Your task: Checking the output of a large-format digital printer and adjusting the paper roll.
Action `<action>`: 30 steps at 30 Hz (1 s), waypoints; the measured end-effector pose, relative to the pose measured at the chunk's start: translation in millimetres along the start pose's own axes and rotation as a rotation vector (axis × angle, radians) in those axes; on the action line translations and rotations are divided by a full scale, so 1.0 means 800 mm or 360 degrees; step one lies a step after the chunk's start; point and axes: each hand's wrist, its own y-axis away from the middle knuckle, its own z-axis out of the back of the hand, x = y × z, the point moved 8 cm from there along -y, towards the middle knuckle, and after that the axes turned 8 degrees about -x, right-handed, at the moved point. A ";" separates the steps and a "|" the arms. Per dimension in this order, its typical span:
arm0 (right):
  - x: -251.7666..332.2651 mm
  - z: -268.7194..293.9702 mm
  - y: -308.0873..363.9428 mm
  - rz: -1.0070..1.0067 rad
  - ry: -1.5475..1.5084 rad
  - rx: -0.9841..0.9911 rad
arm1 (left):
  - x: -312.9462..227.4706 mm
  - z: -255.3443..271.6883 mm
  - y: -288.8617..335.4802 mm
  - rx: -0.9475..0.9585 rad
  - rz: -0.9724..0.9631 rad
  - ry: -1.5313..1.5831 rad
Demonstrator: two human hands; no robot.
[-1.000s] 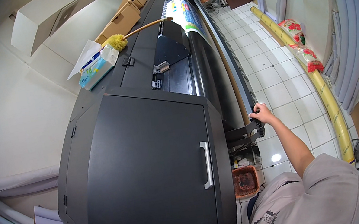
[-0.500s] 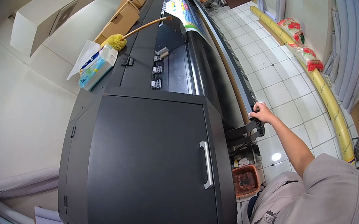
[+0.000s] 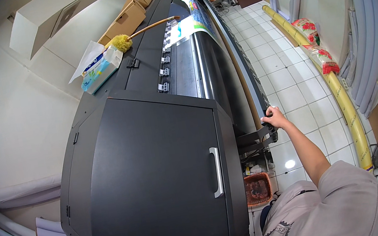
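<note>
My right hand (image 3: 274, 118) reaches out from a light grey-brown sleeve, fingers curled and closed on the near end of the long grey rail (image 3: 261, 101) along the front of a large-format printer (image 3: 153, 173). Exactly how the fingertips grip the rail's end is too small to make out. My left hand is out of view. Across the printer bed lies a printed sheet (image 3: 187, 28) with blue, green and yellow colouring. The black print carriage (image 3: 178, 8) stands over the far part of the bed. Several metal clamps (image 3: 164, 72) line the bed's left side.
On the printer lie a tissue pack (image 3: 101, 72), a yellow duster (image 3: 121, 42) and cardboard boxes (image 3: 124, 22). An orange basket (image 3: 258, 189) sits on the floor below the rail. A long yellow roll (image 3: 348, 107) lies along the right wall, with red-and-white bags (image 3: 322, 58) beside it.
The print carriage has moved away along the bed, uncovering more of the printed sheet and more clamps. My right hand has stayed at the rail's end.
</note>
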 end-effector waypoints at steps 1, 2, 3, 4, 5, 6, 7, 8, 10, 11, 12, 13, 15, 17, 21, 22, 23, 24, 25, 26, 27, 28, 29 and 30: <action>0.003 0.000 0.000 0.0012 0.0013 0.0000 | 0.000 0.000 0.001 -0.0001 0.0002 -0.0003; 0.005 0.000 0.000 0.0014 0.0013 0.0002 | 0.001 0.000 0.001 -0.0009 0.0007 0.0001; 0.005 -0.001 0.000 -0.0008 0.0045 0.0030 | 0.001 0.000 0.002 -0.0018 0.0012 0.0004; 0.003 -0.002 0.001 -0.0031 0.0077 0.0054 | 0.001 0.000 0.002 -0.0019 0.0012 0.0004; 0.004 -0.002 0.002 -0.0031 0.0077 0.0054 | 0.002 0.000 0.001 -0.0035 0.0031 0.0014; 0.005 -0.002 0.002 -0.0028 0.0070 0.0045 | 0.003 0.000 0.000 -0.0052 0.0050 0.0023; 0.004 -0.001 0.002 -0.0025 0.0064 0.0035 | 0.002 0.000 0.000 -0.0053 0.0052 0.0025; 0.004 -0.001 0.002 -0.0025 0.0065 0.0033 | 0.001 0.000 0.000 -0.0051 0.0046 0.0029; 0.004 0.000 0.001 -0.0011 0.0055 0.0018 | 0.000 0.000 -0.001 -0.0051 0.0041 0.0032; 0.005 0.000 0.002 -0.0010 0.0055 0.0019 | -0.001 0.000 -0.001 -0.0041 0.0039 0.0027; 0.005 -0.001 0.002 -0.0025 0.0061 0.0023 | -0.001 0.000 -0.001 -0.0030 0.0036 0.0021; 0.003 -0.001 0.002 -0.0039 0.0068 0.0025 | -0.001 0.000 0.000 -0.0031 0.0036 0.0022; 0.003 0.000 0.003 -0.0035 0.0059 0.0012 | 0.000 0.000 0.001 -0.0029 0.0035 0.0006; 0.005 -0.001 0.003 -0.0029 0.0050 0.0002 | -0.001 0.000 0.001 -0.0017 0.0050 -0.0002; -0.003 0.000 0.002 -0.0004 0.0055 -0.0019 | 0.000 0.000 -0.001 0.0004 0.0067 0.0014; 0.000 -0.001 0.001 0.0035 0.0047 -0.0034 | 0.001 -0.001 0.000 0.0004 0.0068 0.0011; 0.001 -0.002 0.003 0.0035 0.0047 -0.0031 | 0.003 0.000 0.002 -0.0003 0.0075 0.0011; 0.001 -0.003 0.004 0.0031 0.0053 -0.0038 | 0.004 0.000 0.003 -0.0011 0.0081 0.0011; 0.002 -0.004 0.006 0.0028 0.0059 -0.0044 | 0.005 0.000 0.003 -0.0010 0.0081 0.0007; 0.004 -0.006 0.008 0.0028 0.0058 -0.0039 | 0.005 0.000 0.003 -0.0013 0.0079 0.0013; 0.005 -0.009 0.009 0.0013 0.0055 -0.0039 | 0.005 0.000 0.002 -0.0016 0.0077 0.0018; 0.006 -0.004 0.009 0.0001 0.0056 -0.0051 | 0.004 0.000 0.001 -0.0018 0.0077 0.0025; 0.008 -0.001 0.009 0.0001 0.0055 -0.0058 | 0.003 0.001 -0.001 -0.0015 0.0066 0.0017; 0.011 0.003 0.010 0.0019 0.0031 -0.0077 | 0.001 0.001 -0.002 -0.0011 0.0055 0.0010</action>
